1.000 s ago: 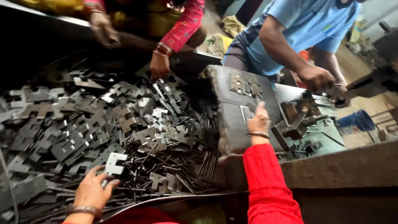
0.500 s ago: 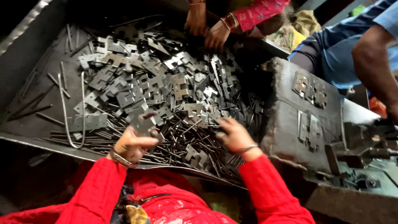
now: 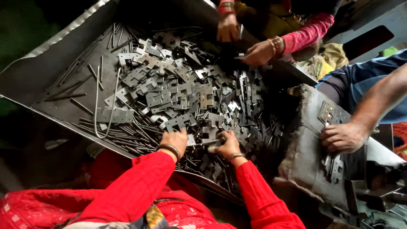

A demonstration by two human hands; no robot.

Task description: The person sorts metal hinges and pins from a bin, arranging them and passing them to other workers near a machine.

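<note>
A heap of flat grey notched metal plates (image 3: 178, 91) fills a big sheet-metal tray (image 3: 51, 72), mixed with thin steel rods (image 3: 127, 135). Both my hands, in red sleeves with bangles, are dug into the near edge of the heap. My left hand (image 3: 174, 140) has its fingers curled down over some plates. Close beside it, my right hand (image 3: 227, 144) is fisted around a few plates, a pale piece showing at its thumb.
Two hands of another person (image 3: 229, 27) (image 3: 258, 53) in pink sleeves pick at the far side of the heap. At right, a person in blue rests a hand (image 3: 343, 138) on a grimy machine block (image 3: 309, 157) carrying a few plates. A bent wire (image 3: 104, 106) lies in the tray.
My right hand left the machine block and came down into the heap. Both hands have drawn close together at the tray's near edge. The view has swung left over the tray.
</note>
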